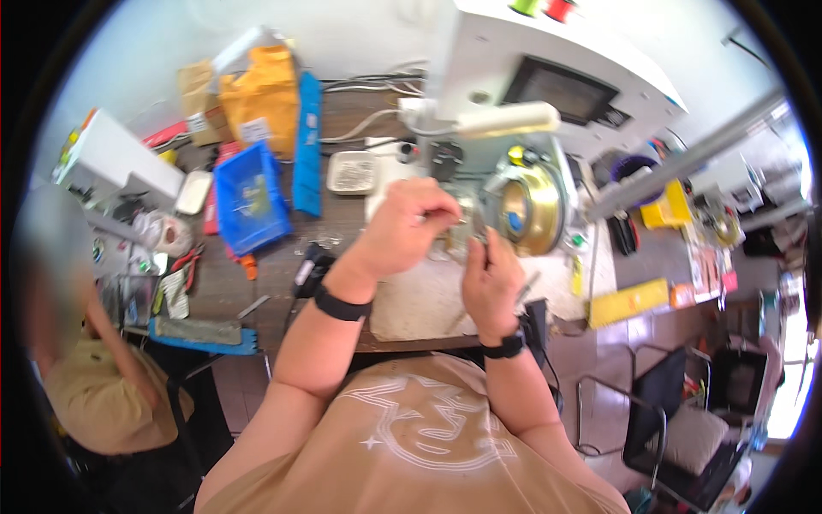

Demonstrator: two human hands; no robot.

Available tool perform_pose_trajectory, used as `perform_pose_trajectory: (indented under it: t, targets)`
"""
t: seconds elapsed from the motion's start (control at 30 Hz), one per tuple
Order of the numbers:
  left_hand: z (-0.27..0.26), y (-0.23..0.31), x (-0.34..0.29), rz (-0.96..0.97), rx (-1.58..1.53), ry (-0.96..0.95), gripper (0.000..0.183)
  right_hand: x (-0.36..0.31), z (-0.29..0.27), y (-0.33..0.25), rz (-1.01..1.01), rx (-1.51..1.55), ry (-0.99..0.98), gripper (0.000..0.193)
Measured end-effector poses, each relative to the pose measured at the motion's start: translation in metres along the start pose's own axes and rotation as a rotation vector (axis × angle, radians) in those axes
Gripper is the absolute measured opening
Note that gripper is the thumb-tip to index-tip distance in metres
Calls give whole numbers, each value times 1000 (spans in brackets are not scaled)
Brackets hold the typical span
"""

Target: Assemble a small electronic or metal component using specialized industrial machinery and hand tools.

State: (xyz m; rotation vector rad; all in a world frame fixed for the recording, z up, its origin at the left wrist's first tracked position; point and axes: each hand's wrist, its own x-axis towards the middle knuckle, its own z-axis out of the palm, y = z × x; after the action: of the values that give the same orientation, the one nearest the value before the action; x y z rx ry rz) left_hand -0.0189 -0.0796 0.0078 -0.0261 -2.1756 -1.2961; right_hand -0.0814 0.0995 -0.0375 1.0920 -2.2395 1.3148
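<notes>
My left hand is raised over the front of the bench, its thumb and fingers pinched together. Whatever sits in that pinch is too small to make out. To its right, my right hand is closed round a slim metal tool, whose tip points up and away from me. Whether it is tweezers or something else, I cannot tell. Just beyond both hands is a brass-coloured round wheel at the base of a white machine. A pale work mat lies under the hands.
A white lamp hangs over the work spot. Leftward are a white tray of small parts, a blue bin and a black device. A yellow strip lies at the right edge. Another person sits at far left.
</notes>
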Motion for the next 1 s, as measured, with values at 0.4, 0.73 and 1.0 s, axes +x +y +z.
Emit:
perform_pose_trajectory:
  t: [0.4, 0.73, 1.0]
  targets:
    - [17, 8, -5, -142, -78, 2, 4, -2, -12, 5, 4, 94, 17, 26]
    - [14, 4, -5, -134, -98, -10, 5, -3, -9, 5, 19, 78, 17, 29]
    - [12, 3, -5, -122, -66, -27, 5, -3, -9, 4, 20, 92, 27, 28]
